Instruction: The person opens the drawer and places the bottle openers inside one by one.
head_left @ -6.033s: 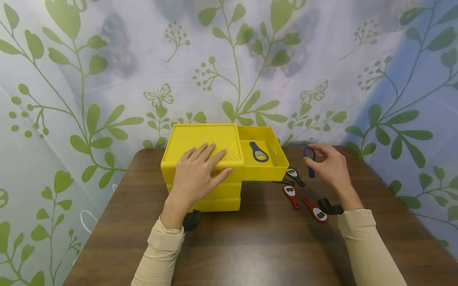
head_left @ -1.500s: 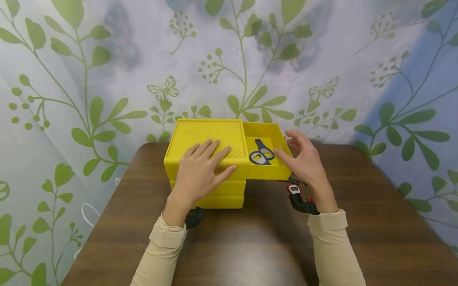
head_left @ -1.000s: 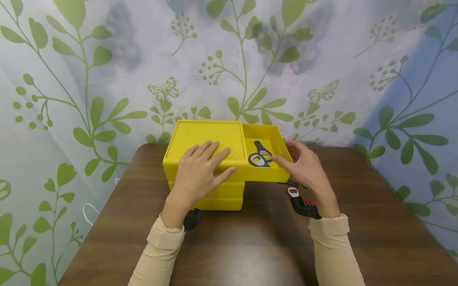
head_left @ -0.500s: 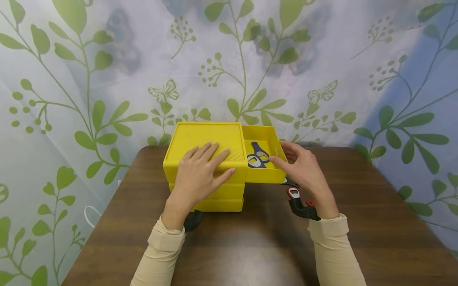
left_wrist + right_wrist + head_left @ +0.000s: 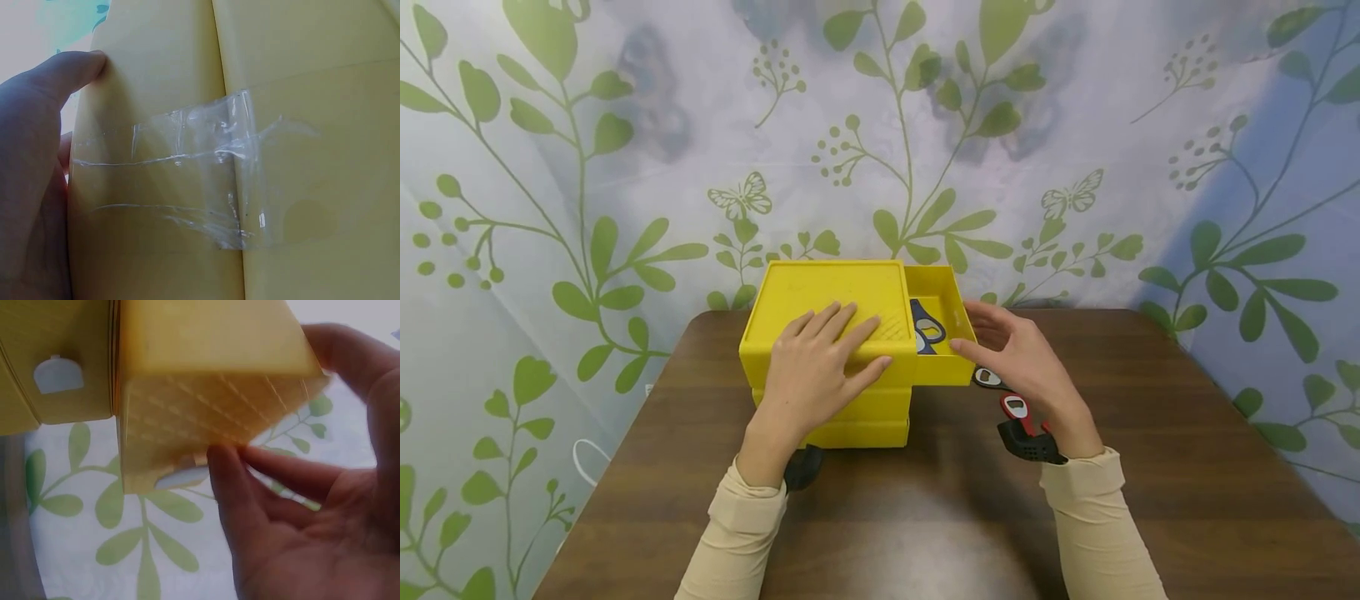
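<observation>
A yellow drawer cabinet (image 5: 827,287) stands on the table, its top drawer (image 5: 943,369) partly pulled out to the right. My left hand (image 5: 808,367) lies spread over the cabinet's top and near edge. At the drawer's outer end, my right hand (image 5: 1026,358) presses with the thumb near the front corner and fingers against the end face (image 5: 187,419). Inside the drawer lie a blue bottle opener (image 5: 929,331) and a second blue bottle opener (image 5: 921,342), the latter mostly hidden under the cabinet top.
Right of the cabinet, a black bottle opener (image 5: 987,377) and a red bottle opener (image 5: 1016,407) lie on the wooden table (image 5: 880,533). Another red piece shows beside the right wrist. Clear tape (image 5: 231,150) bridges a seam on the cabinet. A leaf-patterned curtain (image 5: 865,125) hangs behind.
The right hand earlier held a blue bottle opener, which now lies in the drawer. Since then it has moved to the drawer's end and the drawer has slid left. The left hand stays put.
</observation>
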The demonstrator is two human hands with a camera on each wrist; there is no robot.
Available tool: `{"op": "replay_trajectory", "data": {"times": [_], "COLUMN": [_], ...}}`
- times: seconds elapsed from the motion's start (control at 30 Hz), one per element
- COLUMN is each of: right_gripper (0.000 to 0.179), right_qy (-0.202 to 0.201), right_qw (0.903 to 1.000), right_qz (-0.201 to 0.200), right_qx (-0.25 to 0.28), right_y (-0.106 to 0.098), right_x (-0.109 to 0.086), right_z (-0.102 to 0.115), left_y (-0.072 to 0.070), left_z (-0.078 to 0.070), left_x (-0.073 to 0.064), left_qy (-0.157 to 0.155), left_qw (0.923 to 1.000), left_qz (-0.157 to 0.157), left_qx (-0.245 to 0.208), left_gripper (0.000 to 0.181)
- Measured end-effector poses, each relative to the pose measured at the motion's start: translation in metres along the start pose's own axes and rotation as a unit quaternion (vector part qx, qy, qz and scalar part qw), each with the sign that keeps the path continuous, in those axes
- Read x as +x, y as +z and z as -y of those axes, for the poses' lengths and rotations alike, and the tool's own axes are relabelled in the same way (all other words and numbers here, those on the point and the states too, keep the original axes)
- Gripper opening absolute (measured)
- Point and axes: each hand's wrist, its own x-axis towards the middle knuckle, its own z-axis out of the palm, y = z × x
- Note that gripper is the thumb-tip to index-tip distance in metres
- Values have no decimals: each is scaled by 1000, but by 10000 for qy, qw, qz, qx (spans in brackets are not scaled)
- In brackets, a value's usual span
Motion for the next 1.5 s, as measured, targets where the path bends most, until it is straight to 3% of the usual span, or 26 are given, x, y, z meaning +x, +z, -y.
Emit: {"op": "replay_trajectory", "data": {"times": [0.3, 0.57, 1.2, 1.5], "right_gripper": [71, 70, 63, 61], "right_qy": [-358, -748, -1123, -1082], "right_qw": [9971, 9884, 9815, 9728], "right_qz": [495, 918, 1015, 1249], "right_qx": [463, 949, 1176, 1621], "right_y": [-1, -1, 27, 41], "right_x": [2, 4, 14, 14], "right_z": [-8, -10, -6, -7], "left_y": [1, 1, -1, -1], "left_z": [-1, 0, -1, -2], "left_x": [0, 0, 2, 1], "left_qy": [4, -4, 0, 14], "left_qw": [10000, 10000, 10000, 10000], "left_qz": [-1, -45, -58, -47], "left_qx": [6, 21, 2, 19], "left_gripper": [53, 54, 54, 53]}}
